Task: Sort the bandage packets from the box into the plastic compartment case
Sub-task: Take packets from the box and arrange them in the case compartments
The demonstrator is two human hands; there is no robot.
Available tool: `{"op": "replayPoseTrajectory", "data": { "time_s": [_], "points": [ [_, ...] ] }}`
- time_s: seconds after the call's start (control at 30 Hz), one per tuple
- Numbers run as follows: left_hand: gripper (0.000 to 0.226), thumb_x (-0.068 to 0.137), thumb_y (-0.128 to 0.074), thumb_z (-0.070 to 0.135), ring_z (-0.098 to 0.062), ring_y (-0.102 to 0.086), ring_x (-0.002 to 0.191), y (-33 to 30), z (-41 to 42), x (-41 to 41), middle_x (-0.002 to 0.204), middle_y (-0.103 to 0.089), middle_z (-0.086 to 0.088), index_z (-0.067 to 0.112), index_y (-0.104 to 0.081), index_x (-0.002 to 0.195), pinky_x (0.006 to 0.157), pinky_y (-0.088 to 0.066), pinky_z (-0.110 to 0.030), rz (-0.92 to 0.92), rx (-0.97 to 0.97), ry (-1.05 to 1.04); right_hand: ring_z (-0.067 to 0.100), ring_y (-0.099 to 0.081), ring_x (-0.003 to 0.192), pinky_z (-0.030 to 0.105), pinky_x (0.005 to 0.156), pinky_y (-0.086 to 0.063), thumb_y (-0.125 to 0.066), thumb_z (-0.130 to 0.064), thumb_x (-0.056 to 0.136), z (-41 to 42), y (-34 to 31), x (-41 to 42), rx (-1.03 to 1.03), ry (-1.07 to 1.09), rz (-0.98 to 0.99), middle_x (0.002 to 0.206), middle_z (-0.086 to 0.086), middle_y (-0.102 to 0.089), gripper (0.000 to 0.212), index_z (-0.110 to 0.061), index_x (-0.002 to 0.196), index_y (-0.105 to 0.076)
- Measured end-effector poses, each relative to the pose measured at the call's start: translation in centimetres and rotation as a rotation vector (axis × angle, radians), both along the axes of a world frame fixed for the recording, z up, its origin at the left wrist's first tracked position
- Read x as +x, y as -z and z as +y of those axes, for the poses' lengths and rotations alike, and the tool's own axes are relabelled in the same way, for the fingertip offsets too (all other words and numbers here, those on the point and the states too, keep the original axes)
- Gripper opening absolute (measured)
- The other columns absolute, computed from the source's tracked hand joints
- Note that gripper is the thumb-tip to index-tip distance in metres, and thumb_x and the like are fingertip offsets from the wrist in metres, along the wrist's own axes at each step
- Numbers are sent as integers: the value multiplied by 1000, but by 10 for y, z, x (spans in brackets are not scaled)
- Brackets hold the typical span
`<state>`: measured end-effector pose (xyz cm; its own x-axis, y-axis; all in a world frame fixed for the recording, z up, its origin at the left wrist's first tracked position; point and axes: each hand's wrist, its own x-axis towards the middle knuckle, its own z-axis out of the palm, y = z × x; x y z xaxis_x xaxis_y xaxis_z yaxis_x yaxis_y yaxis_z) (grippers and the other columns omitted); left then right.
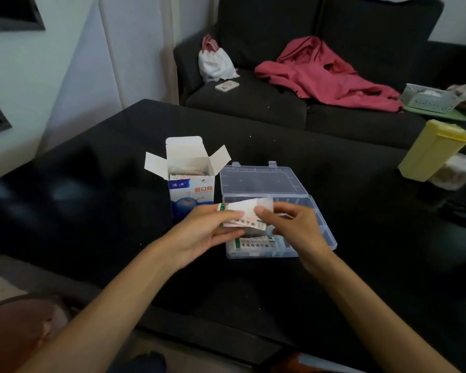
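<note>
The left hand (210, 232) and right hand (288, 227) meet over the near end of the plastic compartment case (318, 219), and both pinch a small bundle of bandage packets (246, 212) between thumb and fingers, the left at one end, the right at the other. Holding it from both ends seems meant to square or separate the packets before they go down into a slot. Directly under the hands, in the case's nearest compartment, more packets (253, 243) already lie flat, so the sorting looks partly done. The clear lid (258, 179) is folded back beyond the hands, leaving the compartments open from above. Just past the left hand stands the box (191, 192), upright with its flaps spread, and packets show inside its mouth, within easy reach for the next pick. All of this rests on the dark surface (92, 211); a yellow container (431, 152) lies far off to the right.
</note>
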<state>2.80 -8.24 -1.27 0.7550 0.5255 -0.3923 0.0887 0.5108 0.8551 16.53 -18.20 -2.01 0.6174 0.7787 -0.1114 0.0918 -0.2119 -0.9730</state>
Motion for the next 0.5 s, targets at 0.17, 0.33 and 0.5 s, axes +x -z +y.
{"op": "replayPoseTrajectory", "data": {
  "time_s": [0.17, 0.33, 0.5],
  "points": [
    [22, 89, -55, -3, -19, -71, 90, -2, 6, -3, 98, -73, -14, 5, -65, 107, 68, -58, -22, -33, -61, 6, 5, -55, 56, 13, 50, -42, -60, -26, 87, -3, -10, 10, 146, 1, 48, 76, -2, -62, 16, -21, 100, -67],
    [23, 89, -53, -4, -22, -71, 90, -3, 7, -6, 100, -72, -16, 5, -63, 108, 71, -59, -28, -30, -102, 21, 6, -58, 81, 19, 68, -49, -58, -38, 81, -10, -14, 20, 110, -254, -315, 89, -7, -64, 19, -38, 98, -67],
    [26, 92, -43, 2, -28, -69, 96, -6, 11, -9, 106, -69, -22, 1, -57, 113, 81, -56, -34, -129, -261, 46, 3, -41, 99, 13, 79, -38, -62, -27, 87, -10, -5, 26, -83, -331, -948, 106, -15, -46, 27, -43, 108, -63]
  ]
}}
